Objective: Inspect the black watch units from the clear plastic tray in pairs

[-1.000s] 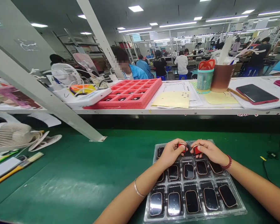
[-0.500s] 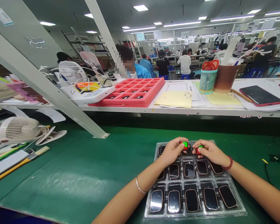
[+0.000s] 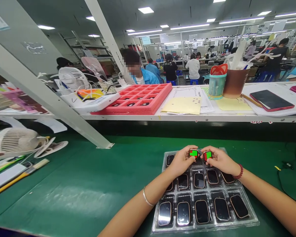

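Observation:
My left hand point(image 3: 183, 161) is closed on a small watch point(image 3: 193, 153) with a lit screen, mostly green with some red. In my right hand point(image 3: 220, 160) is a second watch point(image 3: 207, 156), its screen part red, part green. Both hands hover over the far row of a clear plastic tray point(image 3: 253, 221), with thumbs at the lower edges of the screens. Several dark-screened watches lie in the tray's compartments, including one in the near row point(image 3: 202, 211). My hands hide part of the far row.
A white shelf point(image 3: 212, 118) crosses beyond the green bench point(image 3: 84, 184), bearing a red foam tray point(image 3: 148, 107), cups and a phone point(image 3: 271, 99). A slanted post point(image 3: 71, 112), small fan point(image 3: 14, 142) and brush point(image 3: 39, 164) are at left; a cable point(image 3: 281, 184) lies right.
The two watches' lit screens show more green on the left one, and the right one's thumb has shifted down, uncovering more of its screen. The view has shifted slightly.

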Demonstrator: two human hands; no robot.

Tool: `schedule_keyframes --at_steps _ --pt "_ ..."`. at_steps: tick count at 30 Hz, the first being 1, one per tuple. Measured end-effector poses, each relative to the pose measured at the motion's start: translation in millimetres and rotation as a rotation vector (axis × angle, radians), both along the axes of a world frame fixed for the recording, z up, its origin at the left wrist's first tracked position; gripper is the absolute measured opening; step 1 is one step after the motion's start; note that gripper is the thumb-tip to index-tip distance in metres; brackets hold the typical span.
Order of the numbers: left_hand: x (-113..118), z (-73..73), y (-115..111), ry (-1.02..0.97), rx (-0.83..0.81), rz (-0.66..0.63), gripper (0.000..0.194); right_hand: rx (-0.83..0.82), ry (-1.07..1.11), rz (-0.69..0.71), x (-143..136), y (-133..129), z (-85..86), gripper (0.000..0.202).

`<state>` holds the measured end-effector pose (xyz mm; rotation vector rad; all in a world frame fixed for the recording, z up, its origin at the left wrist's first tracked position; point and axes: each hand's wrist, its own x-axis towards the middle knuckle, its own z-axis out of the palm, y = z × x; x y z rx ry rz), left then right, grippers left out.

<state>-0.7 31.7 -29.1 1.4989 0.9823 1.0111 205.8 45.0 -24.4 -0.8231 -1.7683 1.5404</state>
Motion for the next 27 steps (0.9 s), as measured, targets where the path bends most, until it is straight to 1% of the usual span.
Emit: schedule_keyframes --at_steps 5,9,12,16,21,24,27 --pt "-1.8 -3.1 0.6 0.044 0.041 0.017 0.041 0.035 -0.014 -0.011 -0.7 -0.6 0.4 0.037" --pt "-2.2 -2.2 0.1 0.125 0.087 0.028 0.037 0.008 -0.071 -0.011 0.3 -0.5 1.3 0.034" --pt "-2.7 -1.8 -0.1 0.153 0.083 0.042 0.039 -0.003 -0.064 0.001 0.8 -0.2 1.9 0.037" --pt "-3.1 -2.9 0.2 0.084 0.06 0.025 0.041 -0.012 -0.061 0.003 0.5 0.3 0.9 0.036" --pt "0.0 -0.9 -0.5 -0.005 -0.012 -0.023 0.05 0.023 0.002 -0.012 0.0 0.2 -1.5 0.032" --pt "1.7 2.3 -1.4 -0.034 -0.05 -0.04 0.049 -0.004 0.009 0.009 0.4 -0.7 -1.1 0.025" --pt "1.6 5.5 -2.6 -0.023 -0.067 -0.028 0.047 -0.004 0.011 0.014 1.3 -0.9 -0.1 0.023"
